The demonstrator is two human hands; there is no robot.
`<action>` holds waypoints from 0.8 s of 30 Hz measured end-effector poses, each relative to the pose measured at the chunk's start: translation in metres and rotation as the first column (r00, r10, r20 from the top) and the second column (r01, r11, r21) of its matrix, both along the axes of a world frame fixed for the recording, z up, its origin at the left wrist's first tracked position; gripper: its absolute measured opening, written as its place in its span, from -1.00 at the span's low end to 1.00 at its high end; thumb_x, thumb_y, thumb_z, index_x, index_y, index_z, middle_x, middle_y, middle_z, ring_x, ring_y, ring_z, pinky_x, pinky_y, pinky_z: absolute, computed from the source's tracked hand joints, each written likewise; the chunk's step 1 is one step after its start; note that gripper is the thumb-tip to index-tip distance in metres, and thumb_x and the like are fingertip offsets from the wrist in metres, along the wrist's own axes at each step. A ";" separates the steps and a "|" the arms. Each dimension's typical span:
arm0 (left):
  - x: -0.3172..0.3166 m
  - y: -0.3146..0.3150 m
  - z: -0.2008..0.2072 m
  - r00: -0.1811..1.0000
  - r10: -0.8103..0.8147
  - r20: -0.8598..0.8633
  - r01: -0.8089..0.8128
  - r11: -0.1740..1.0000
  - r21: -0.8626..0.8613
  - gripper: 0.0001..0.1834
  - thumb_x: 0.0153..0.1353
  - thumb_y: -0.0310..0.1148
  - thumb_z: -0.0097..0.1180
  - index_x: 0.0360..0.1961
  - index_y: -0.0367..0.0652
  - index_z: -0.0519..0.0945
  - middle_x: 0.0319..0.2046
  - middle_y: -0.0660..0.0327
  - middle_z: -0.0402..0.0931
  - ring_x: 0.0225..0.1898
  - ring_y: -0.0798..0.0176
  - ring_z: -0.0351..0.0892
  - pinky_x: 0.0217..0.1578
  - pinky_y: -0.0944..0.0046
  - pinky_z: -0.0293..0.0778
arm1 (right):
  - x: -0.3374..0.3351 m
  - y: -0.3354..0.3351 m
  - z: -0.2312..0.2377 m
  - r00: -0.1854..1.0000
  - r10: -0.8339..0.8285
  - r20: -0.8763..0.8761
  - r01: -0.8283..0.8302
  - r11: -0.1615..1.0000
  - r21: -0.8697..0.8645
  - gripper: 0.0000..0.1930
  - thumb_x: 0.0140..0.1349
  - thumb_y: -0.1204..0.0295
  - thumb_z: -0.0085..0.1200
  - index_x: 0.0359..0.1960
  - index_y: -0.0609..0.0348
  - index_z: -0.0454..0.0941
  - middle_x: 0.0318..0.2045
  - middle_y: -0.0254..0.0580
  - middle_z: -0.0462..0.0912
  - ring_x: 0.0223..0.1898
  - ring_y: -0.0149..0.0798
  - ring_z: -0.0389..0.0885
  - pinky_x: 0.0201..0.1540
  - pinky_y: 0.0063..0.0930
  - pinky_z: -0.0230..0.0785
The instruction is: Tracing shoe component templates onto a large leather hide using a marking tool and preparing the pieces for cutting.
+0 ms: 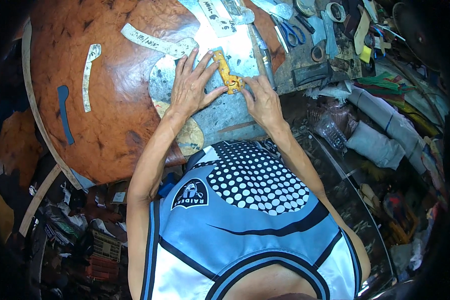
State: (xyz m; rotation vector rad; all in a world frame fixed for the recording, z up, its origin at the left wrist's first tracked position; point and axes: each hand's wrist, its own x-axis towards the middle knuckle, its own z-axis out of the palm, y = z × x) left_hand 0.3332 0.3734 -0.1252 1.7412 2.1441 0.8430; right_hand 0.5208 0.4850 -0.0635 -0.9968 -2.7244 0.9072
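Observation:
A yellow-orange utility knife [227,74] lies on a grey metal sheet [225,112] on the workbench. My left hand [192,85] is spread flat on the sheet, its fingertips and thumb resting against the knife's left side. My right hand [262,100] grips the knife's near end with its fingertips. Under the left hand lies a grey pattern piece [161,80] at the edge of a large brown leather hide [95,65].
Paper and grey pattern strips [152,42] lie on the hide, along with a blue piece [65,112]. Blue-handled scissors [291,31], tape rolls [335,11] and small tools crowd the bench at the far right. Rolled fabric [385,122] and clutter fill the right side and floor.

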 end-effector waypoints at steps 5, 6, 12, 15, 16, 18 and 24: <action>0.000 -0.001 -0.002 1.000 0.004 -0.006 -0.004 1.000 0.020 -0.30 0.07 0.12 0.31 0.12 -0.12 0.59 0.31 0.06 0.34 0.39 -0.16 0.12 0.35 -0.20 0.02 | -0.001 -0.001 0.000 1.000 0.005 -0.016 -0.005 1.000 0.021 -0.70 0.18 0.56 0.19 -0.04 0.28 0.56 -0.24 -0.03 0.50 -0.25 0.00 0.61 -0.21 -0.21 0.51; 0.000 -0.002 -0.001 1.000 0.002 -0.013 -0.002 1.000 0.020 -0.30 0.07 0.12 0.31 0.12 -0.12 0.59 0.31 0.06 0.34 0.39 -0.16 0.12 0.35 -0.19 0.02 | -0.001 -0.002 0.000 1.000 0.006 -0.018 -0.006 1.000 0.015 -0.70 0.17 0.56 0.20 -0.04 0.28 0.56 -0.24 -0.04 0.50 -0.26 0.00 0.61 -0.22 -0.21 0.51; -0.002 -0.003 0.000 1.000 -0.003 -0.001 0.003 1.000 0.015 -0.31 0.08 0.11 0.30 0.13 -0.13 0.58 0.31 0.05 0.32 0.39 -0.17 0.11 0.35 -0.20 0.02 | -0.002 -0.002 0.002 0.999 0.015 -0.033 -0.014 0.999 0.029 -0.69 0.16 0.57 0.20 -0.03 0.27 0.56 -0.27 -0.05 0.49 -0.27 0.00 0.60 -0.24 -0.20 0.49; -0.001 -0.003 0.003 1.000 0.003 0.016 -0.003 1.000 0.015 -0.32 0.08 0.10 0.31 0.12 -0.12 0.58 0.31 0.03 0.31 0.39 -0.18 0.10 0.35 -0.21 0.02 | -0.001 -0.004 0.001 1.000 0.012 -0.026 -0.011 1.000 0.023 -0.69 0.15 0.57 0.21 -0.03 0.28 0.55 -0.27 -0.05 0.49 -0.26 0.00 0.60 -0.24 -0.19 0.49; -0.001 -0.003 0.004 1.000 0.002 0.023 -0.003 1.000 0.017 -0.34 0.07 0.09 0.32 0.11 -0.11 0.59 0.32 0.03 0.30 0.40 -0.18 0.10 0.35 -0.21 0.03 | 0.000 -0.004 0.001 1.000 0.007 -0.018 -0.006 1.000 0.021 -0.68 0.15 0.57 0.21 -0.03 0.28 0.55 -0.26 -0.04 0.49 -0.25 0.00 0.61 -0.23 -0.19 0.49; -0.001 -0.004 0.004 1.000 0.000 0.026 -0.001 1.000 0.016 -0.32 0.05 0.08 0.35 0.11 -0.12 0.59 0.32 0.02 0.31 0.40 -0.18 0.10 0.35 -0.21 0.03 | 0.000 -0.005 0.000 1.000 0.006 -0.018 -0.005 1.000 0.024 -0.68 0.15 0.57 0.22 -0.03 0.28 0.55 -0.25 -0.04 0.49 -0.24 0.01 0.61 -0.22 -0.19 0.50; 0.000 -0.004 0.003 0.999 -0.004 0.046 0.004 1.000 0.019 -0.31 0.02 0.06 0.38 0.10 -0.13 0.59 0.31 0.03 0.32 0.40 -0.17 0.11 0.36 -0.22 0.02 | 0.001 -0.005 -0.002 1.000 0.013 -0.008 -0.012 0.999 0.051 -0.67 0.14 0.57 0.22 -0.03 0.28 0.54 -0.23 -0.03 0.51 -0.21 0.02 0.62 -0.20 -0.20 0.52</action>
